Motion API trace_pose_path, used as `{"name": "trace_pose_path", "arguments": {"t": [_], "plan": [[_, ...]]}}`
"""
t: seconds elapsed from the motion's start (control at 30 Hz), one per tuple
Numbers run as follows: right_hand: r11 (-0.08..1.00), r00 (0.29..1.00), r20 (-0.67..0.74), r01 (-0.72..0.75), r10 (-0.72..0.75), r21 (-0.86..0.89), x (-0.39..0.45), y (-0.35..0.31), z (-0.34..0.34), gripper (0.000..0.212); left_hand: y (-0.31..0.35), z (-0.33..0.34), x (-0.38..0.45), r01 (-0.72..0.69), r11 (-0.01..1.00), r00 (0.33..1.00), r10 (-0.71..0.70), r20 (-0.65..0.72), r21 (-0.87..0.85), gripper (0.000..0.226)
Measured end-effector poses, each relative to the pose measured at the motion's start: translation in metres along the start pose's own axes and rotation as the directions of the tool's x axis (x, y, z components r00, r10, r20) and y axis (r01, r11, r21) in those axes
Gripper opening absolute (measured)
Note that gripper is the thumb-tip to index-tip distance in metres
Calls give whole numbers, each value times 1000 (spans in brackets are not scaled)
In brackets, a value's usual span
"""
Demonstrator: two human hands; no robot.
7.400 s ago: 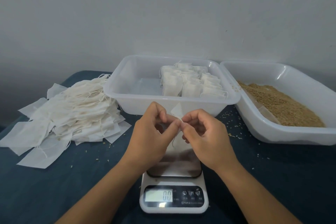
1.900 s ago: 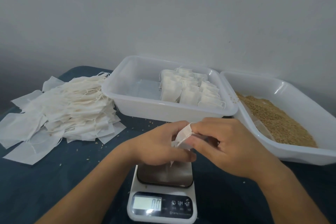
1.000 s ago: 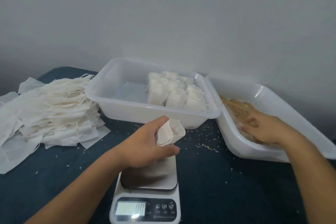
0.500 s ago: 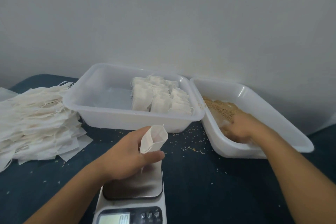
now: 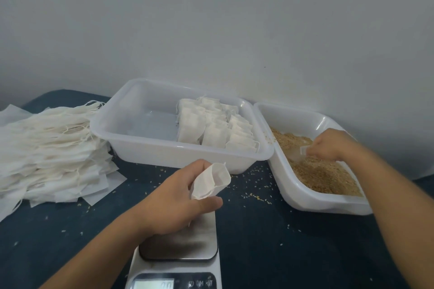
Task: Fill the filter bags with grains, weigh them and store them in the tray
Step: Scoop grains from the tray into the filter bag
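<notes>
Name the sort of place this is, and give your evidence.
Probably a small home or workshop packing station: a digital scale, a tub of grains, and a tray of filled filter bags on a cloth-covered table.

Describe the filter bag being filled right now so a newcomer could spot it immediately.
Start at the kitchen scale at the bottom centre. Just above its steel platform the left hand grips one filter bag. Unlike the flat empty bags piled on the left and the filled bags packed in the clear tray, it is held up with its mouth open.
</notes>
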State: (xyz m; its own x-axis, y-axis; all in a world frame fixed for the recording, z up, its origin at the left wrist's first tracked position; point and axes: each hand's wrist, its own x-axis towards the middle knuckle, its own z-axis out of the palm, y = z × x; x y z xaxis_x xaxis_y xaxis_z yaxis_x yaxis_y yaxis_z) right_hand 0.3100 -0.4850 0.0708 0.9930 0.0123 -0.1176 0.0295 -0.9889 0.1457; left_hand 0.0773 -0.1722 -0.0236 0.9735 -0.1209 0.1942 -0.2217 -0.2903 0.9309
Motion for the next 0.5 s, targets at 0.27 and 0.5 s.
{"name": "trace_pose_path", "arguments": {"t": [0.27, 0.5], "plan": [[929, 982, -100, -114, 158, 352, 0, -9, 35, 52, -5, -1, 2, 77, 997, 991, -72, -114, 33, 35], [906, 946, -223, -131, 235, 403, -28, 6, 45, 43, -10, 1, 4, 106, 993, 979, -113, -168, -53, 31]]}}
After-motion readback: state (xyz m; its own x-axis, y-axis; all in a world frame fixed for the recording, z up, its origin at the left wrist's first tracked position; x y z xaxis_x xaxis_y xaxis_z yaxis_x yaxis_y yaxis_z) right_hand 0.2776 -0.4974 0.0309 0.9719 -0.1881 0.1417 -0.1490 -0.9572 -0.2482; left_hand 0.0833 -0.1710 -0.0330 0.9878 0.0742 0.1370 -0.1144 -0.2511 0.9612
